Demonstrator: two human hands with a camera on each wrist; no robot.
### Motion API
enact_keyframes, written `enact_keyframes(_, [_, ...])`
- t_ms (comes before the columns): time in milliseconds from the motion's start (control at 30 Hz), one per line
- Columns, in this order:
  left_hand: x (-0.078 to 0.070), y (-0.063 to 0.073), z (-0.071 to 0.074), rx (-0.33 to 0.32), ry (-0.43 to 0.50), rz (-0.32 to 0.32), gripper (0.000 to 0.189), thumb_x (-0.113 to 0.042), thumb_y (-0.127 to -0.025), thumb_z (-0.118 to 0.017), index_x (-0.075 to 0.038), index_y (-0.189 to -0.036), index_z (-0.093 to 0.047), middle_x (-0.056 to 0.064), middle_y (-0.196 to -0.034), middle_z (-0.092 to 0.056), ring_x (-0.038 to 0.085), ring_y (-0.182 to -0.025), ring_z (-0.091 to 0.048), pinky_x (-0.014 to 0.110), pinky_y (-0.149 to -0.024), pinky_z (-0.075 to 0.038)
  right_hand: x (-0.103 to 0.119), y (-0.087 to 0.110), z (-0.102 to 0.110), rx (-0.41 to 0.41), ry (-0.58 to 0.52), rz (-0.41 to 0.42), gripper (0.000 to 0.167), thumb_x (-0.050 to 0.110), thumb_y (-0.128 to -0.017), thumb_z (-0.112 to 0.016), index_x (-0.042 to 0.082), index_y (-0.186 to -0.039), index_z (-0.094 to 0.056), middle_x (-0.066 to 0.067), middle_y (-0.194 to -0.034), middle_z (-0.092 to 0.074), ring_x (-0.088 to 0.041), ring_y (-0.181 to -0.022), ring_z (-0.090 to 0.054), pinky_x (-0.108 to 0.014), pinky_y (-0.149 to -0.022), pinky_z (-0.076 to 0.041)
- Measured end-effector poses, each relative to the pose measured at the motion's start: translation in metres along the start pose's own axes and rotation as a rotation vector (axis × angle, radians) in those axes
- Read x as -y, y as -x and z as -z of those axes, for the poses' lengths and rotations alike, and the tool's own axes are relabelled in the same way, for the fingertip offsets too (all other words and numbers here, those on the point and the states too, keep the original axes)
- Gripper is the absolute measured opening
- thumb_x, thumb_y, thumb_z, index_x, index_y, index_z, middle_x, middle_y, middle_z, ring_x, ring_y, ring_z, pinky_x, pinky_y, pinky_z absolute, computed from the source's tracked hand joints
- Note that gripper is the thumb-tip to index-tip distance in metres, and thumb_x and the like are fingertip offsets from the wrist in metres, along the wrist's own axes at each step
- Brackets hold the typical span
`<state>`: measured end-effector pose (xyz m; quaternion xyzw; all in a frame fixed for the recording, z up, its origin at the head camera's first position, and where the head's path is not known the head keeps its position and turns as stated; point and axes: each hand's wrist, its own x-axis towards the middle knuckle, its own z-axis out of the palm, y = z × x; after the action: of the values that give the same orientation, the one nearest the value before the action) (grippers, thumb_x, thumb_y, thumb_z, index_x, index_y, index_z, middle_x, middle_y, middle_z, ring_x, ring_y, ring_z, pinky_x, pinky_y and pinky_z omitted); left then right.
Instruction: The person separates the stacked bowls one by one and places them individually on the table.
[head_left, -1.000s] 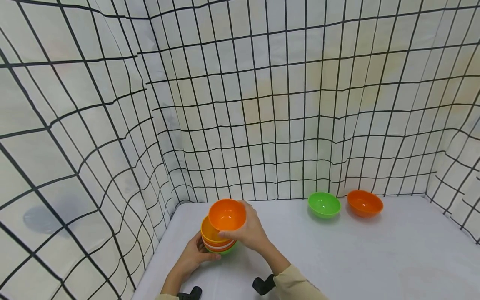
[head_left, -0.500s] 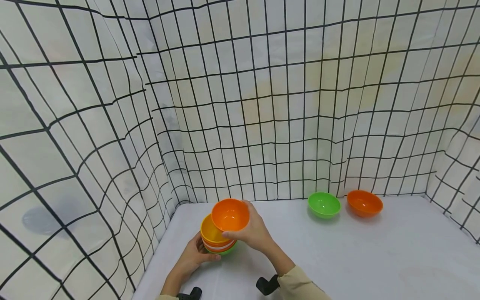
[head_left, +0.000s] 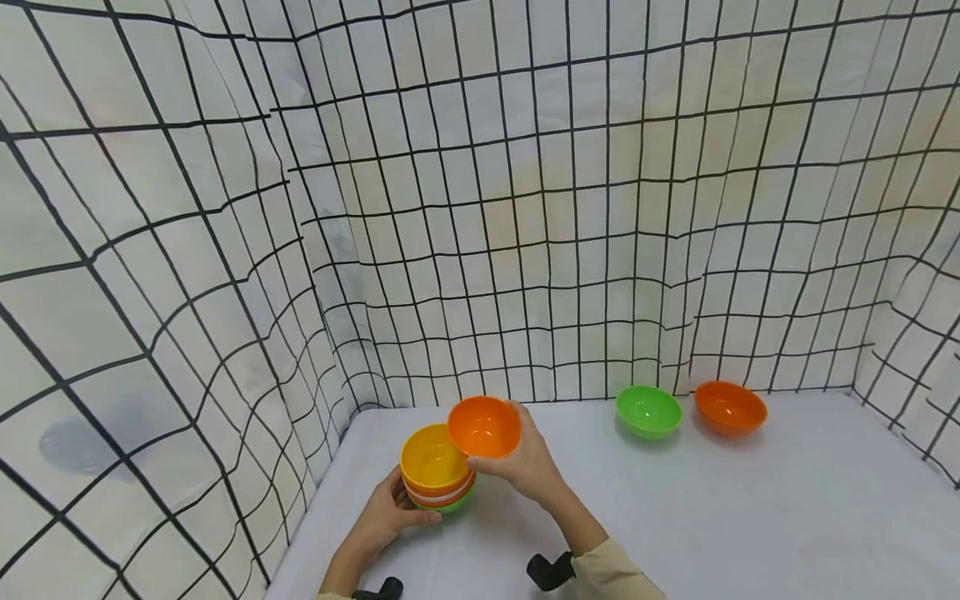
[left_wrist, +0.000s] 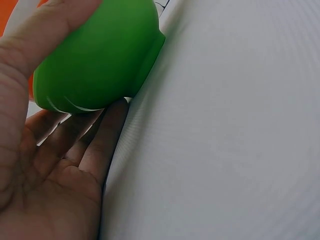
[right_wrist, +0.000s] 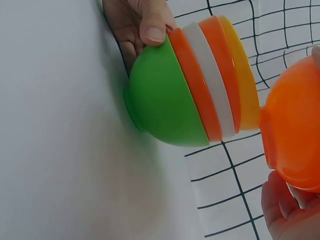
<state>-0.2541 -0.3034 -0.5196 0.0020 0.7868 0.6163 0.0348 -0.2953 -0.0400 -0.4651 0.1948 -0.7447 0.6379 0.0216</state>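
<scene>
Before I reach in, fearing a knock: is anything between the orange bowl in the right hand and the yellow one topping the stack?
Nothing visible. The orange bowl held by the right hand is close to the yellow bowl; I can't tell if they touch. The left hand grips the green bowl below.

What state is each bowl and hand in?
Raised orange bowl, empty, off the table.
Top yellow bowl, visible inside empty.
White bowl, nested between two stacked orange bowls.
Bottom green bowl, on the table.
Far green bowl, mouth up, empty.
Far orange bowl, mouth up, empty.
Left hand, gripping the bottom green bowl.
Right hand, holding the raised orange bowl.
</scene>
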Motion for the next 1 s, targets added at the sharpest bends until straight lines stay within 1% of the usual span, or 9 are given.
enact_keyframes(100, [-0.001,0.001,0.0,0.003,0.018,-0.002,0.098,-0.013,-0.071,-0.094,-0.016,-0.153,-0.04,0.01,-0.155,-0.051,0.031,-0.146,-0.047,0.044,-0.124,-0.04,-0.003,-0.001,0.004,-0.023,0.009,-0.006,0.109,0.036,-0.073,-0.093,0.01,-0.157,-0.028,-0.009,-0.145,-0.054,-0.03,-0.125,-0.057,-0.046,-0.099,-0.061])
enact_keyframes(267, [-0.002,0.001,0.0,0.009,0.027,-0.005,0.098,-0.013,-0.072,-0.094,-0.016,-0.153,-0.04,0.009,-0.155,-0.051,0.031,-0.146,-0.047,0.042,-0.123,-0.041,-0.005,-0.003,0.014,-0.058,0.016,-0.024,0.108,0.036,-0.071,-0.094,0.012,-0.156,-0.031,-0.011,-0.146,-0.053,-0.031,-0.126,-0.056,-0.047,-0.1,-0.061])
enact_keyframes(533, [-0.003,0.002,0.001,0.009,0.028,0.002,0.1,-0.013,-0.072,-0.094,-0.015,-0.154,-0.039,0.01,-0.155,-0.05,0.031,-0.145,-0.047,0.042,-0.123,-0.042,-0.011,-0.008,0.039,-0.123,0.028,-0.088,0.114,0.036,-0.07,-0.095,0.012,-0.159,-0.026,-0.011,-0.151,-0.049,-0.033,-0.13,-0.054,-0.051,-0.103,-0.059])
enact_keyframes(700, [-0.003,0.004,0.0,0.017,0.038,0.006,0.099,-0.012,-0.071,-0.094,-0.015,-0.154,-0.039,0.011,-0.155,-0.05,0.031,-0.145,-0.047,0.041,-0.122,-0.042,-0.016,-0.011,0.052,-0.158,0.032,-0.102,0.114,0.035,-0.07,-0.095,0.013,-0.158,-0.027,-0.01,-0.15,-0.049,-0.033,-0.13,-0.053,-0.051,-0.102,-0.059])
enact_keyframes(867, [-0.003,0.002,-0.001,0.016,0.033,-0.003,0.098,-0.012,-0.072,-0.094,-0.015,-0.154,-0.04,0.01,-0.155,-0.051,0.031,-0.145,-0.047,0.041,-0.122,-0.042,-0.02,-0.012,0.06,-0.187,0.052,-0.114,0.109,0.036,-0.07,-0.095,0.014,-0.155,-0.03,-0.009,-0.148,-0.051,-0.033,-0.129,-0.054,-0.05,-0.102,-0.06])
enact_keyframes(1000, [-0.001,0.001,-0.001,0.007,0.022,-0.001,0.099,-0.013,-0.071,-0.094,-0.015,-0.153,-0.04,0.01,-0.155,-0.051,0.032,-0.145,-0.047,0.042,-0.122,-0.042,-0.023,-0.012,0.063,-0.192,0.06,-0.134,0.111,0.038,-0.07,-0.094,0.014,-0.157,-0.028,-0.011,-0.15,-0.049,-0.034,-0.13,-0.054,-0.051,-0.102,-0.059])
